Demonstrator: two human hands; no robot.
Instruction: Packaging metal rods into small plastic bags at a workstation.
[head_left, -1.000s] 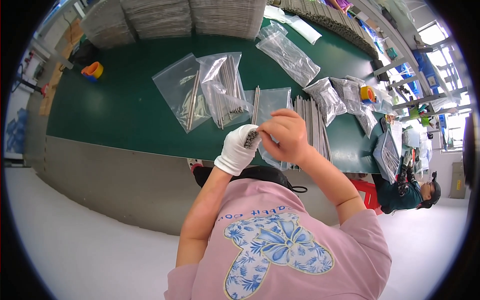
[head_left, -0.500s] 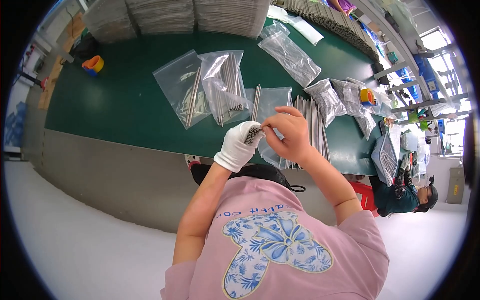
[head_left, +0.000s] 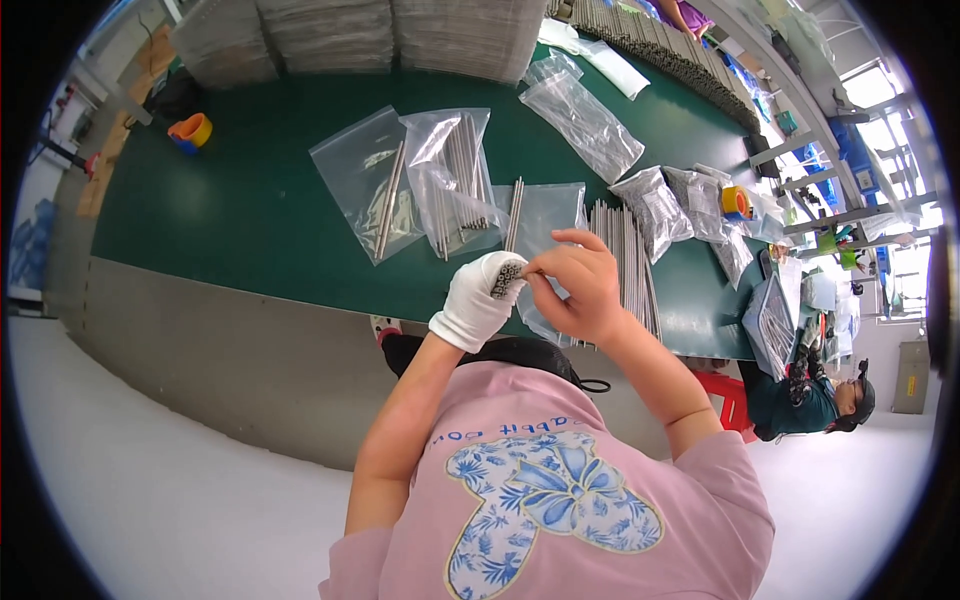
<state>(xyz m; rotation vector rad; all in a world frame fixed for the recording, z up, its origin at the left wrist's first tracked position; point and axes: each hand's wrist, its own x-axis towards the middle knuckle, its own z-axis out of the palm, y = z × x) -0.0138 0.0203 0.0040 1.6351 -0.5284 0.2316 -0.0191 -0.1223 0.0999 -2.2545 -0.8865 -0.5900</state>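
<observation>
My left hand (head_left: 472, 308) wears a white glove and is closed around a bundle of thin metal tubes (head_left: 507, 279), their round ends facing up toward me. My bare right hand (head_left: 578, 288) has thumb and forefinger pinched together at the right edge of these ends; what sits between the fingertips is too small to make out. Just beyond the hands, a clear plastic bag (head_left: 552, 208) lies flat with a few metal rods (head_left: 515, 205) at its left edge. Right of my right hand, a row of long metal rods (head_left: 632, 262) lies on the green table (head_left: 240, 230).
Farther left lie two clear bags (head_left: 350, 165) (head_left: 425, 135) with rods. Filled bags (head_left: 655, 212) and an empty-looking bag (head_left: 585, 125) are to the right. Tape rolls (head_left: 190, 132) (head_left: 737, 202), wrapped stacks (head_left: 335, 35) and a tube pile (head_left: 680, 50) stand around. A co-worker (head_left: 810, 400) sits at right.
The view has shifted slightly, so the table things appear a little lower. My hands keep nearly the same pose at the tube bundle, with the right fingertips still at its edge.
</observation>
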